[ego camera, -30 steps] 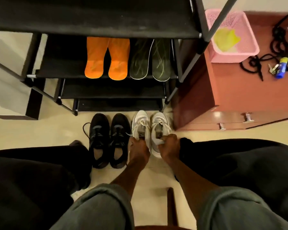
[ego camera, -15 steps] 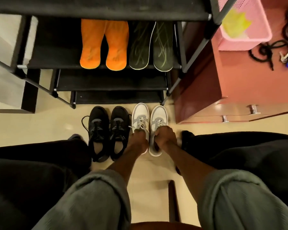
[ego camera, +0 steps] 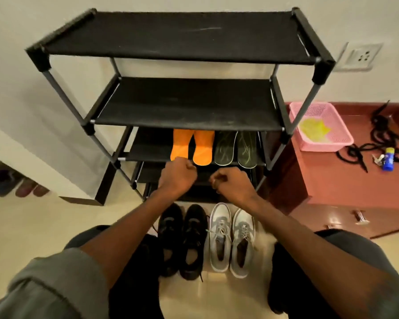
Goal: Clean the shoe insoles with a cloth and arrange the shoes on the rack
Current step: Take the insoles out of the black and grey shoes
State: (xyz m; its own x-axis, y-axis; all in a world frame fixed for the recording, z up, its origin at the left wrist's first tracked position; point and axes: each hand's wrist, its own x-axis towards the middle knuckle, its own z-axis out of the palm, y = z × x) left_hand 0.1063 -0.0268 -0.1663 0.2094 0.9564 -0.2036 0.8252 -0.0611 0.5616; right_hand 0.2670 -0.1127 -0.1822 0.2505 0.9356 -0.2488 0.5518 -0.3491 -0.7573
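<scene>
A black shoe rack (ego camera: pixel 182 38) with several shelves stands against the wall. On its third shelf lie two orange insoles (ego camera: pixel 191 147) and two dark green insoles (ego camera: pixel 235 149). On the floor in front stand a pair of black shoes (ego camera: pixel 182 240) and a pair of grey-white sneakers (ego camera: pixel 232 238), side by side, toes toward the rack. My left hand (ego camera: pixel 177 176) and my right hand (ego camera: pixel 232 183) hover above the shoes in front of the rack's lower shelves, both with curled fingers and holding nothing. A yellow cloth (ego camera: pixel 313 130) lies in a pink basket (ego camera: pixel 332 145).
A red-brown cabinet (ego camera: pixel 332 180) stands right of the rack and carries the basket, black cords (ego camera: pixel 378 134) and keys with a blue tag (ego camera: pixel 386 160). More shoes (ego camera: pixel 21 185) sit under a unit at far left. My knees flank the shoes.
Both hands let go of the grey-white sneakers and rose toward the rack's shelves. The view tilted upward, bringing the whole rack into sight.
</scene>
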